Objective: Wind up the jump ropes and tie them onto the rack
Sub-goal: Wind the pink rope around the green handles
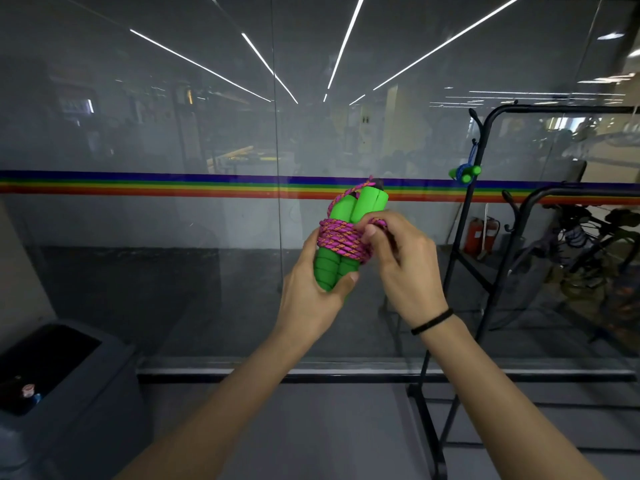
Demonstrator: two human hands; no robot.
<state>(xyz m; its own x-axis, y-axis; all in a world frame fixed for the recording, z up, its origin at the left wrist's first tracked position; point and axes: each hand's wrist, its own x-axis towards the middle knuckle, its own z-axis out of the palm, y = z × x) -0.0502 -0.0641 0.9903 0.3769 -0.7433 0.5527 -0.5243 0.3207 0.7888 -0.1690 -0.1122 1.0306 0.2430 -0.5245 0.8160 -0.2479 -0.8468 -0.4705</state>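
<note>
I hold a jump rope at chest height in front of a glass wall. Its two green foam handles (356,209) stand side by side, nearly upright, with the pink-and-orange cord (341,240) wound several times around their middle. My left hand (311,299) grips the handles' lower ends. My right hand (401,265) pinches the cord's end at the right side of the coil. A black metal rack (485,140) stands to the right. A second wound rope with green handles and blue cord (464,173) hangs from a hook on the rack's left post.
The glass wall (173,237) with a rainbow stripe runs straight ahead. A grey bin (79,382) with an open dark top sits at lower left. A second, lower black rack (554,195) and cluttered gear lie at far right.
</note>
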